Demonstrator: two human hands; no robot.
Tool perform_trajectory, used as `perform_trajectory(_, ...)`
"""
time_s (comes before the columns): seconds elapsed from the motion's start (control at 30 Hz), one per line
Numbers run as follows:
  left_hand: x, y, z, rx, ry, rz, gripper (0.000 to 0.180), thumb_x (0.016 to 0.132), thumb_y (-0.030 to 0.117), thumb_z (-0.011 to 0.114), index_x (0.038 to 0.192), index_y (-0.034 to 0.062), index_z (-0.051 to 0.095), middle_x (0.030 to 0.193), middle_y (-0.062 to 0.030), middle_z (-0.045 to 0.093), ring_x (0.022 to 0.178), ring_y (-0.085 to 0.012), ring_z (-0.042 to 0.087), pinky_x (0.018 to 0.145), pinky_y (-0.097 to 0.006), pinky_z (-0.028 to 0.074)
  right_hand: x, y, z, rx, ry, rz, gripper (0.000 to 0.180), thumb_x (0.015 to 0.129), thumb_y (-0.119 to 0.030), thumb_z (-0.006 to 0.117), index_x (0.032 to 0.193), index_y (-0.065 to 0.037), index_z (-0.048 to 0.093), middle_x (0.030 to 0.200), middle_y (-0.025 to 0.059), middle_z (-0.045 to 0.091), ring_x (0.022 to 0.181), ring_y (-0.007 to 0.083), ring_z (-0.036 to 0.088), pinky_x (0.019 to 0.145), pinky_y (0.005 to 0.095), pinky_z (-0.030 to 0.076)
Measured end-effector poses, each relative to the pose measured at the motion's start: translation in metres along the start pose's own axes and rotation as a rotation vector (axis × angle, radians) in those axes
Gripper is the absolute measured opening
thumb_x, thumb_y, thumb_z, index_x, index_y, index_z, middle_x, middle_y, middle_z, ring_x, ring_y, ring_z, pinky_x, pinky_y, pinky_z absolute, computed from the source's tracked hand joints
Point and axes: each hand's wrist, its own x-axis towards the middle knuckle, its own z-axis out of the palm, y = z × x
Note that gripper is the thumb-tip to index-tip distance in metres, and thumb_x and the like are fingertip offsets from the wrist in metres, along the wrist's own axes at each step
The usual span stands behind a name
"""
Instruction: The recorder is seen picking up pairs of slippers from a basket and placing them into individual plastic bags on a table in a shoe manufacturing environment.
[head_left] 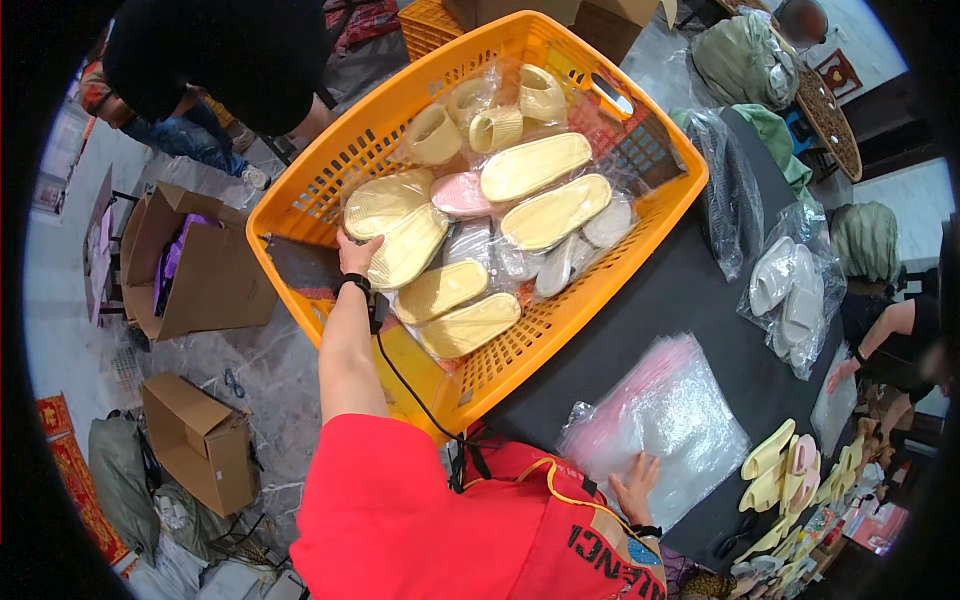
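My left hand [357, 253] reaches into a large orange plastic basket [320, 185] and grips a clear bag holding a pair of yellow slippers [396, 228]. More bagged slippers, yellow, pink and grey, fill the basket [530, 190]. My right hand [637, 484] lies flat, fingers apart, on a stack of clear plastic bags [660, 415] on the dark table [690, 290].
Loose yellow and pink slippers [785, 465] lie at the table's right end, and a bag of white slippers [790, 290] sits further along. Open cardboard boxes [200, 435] stand on the floor to the left. One person stands beyond the basket, another person's arm [880, 335] is at right.
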Motion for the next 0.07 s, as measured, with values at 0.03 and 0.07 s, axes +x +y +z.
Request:
perform_trajectory(0.03, 0.014, -0.015, 0.010, -0.204, -0.107, 0.085, 0.092, 0.062, 0.030, 0.075, 0.134, 0.0103, 0.022, 0.119, -0.0204, 0.050, 0.109, -0.0350, 0.048, 0.092, -0.039, 0.037, 0.001, 0.003, 0.002, -0.004, -0.002, -0.001, 0.091, 0.070, -0.042, 0.065, 0.140, -0.015, 0.012, 0.143, 0.0226, -0.004, 0.130, 0.0433, 0.001, 0.104, 0.0519, 0.010)
perform_trajectory(0.07, 0.031, -0.037, 0.019, -0.401, -0.207, 0.169, 0.092, 0.063, 0.029, 0.075, 0.135, 0.0108, 0.021, 0.121, -0.0193, 0.049, 0.110, -0.0344, 0.048, 0.093, -0.040, 0.036, 0.003, 0.009, 0.005, 0.009, 0.007, -0.040, 0.092, 0.070, -0.043, 0.065, 0.140, -0.016, 0.012, 0.143, 0.0219, -0.005, 0.131, 0.0424, 0.000, 0.104, 0.0519, 0.008)
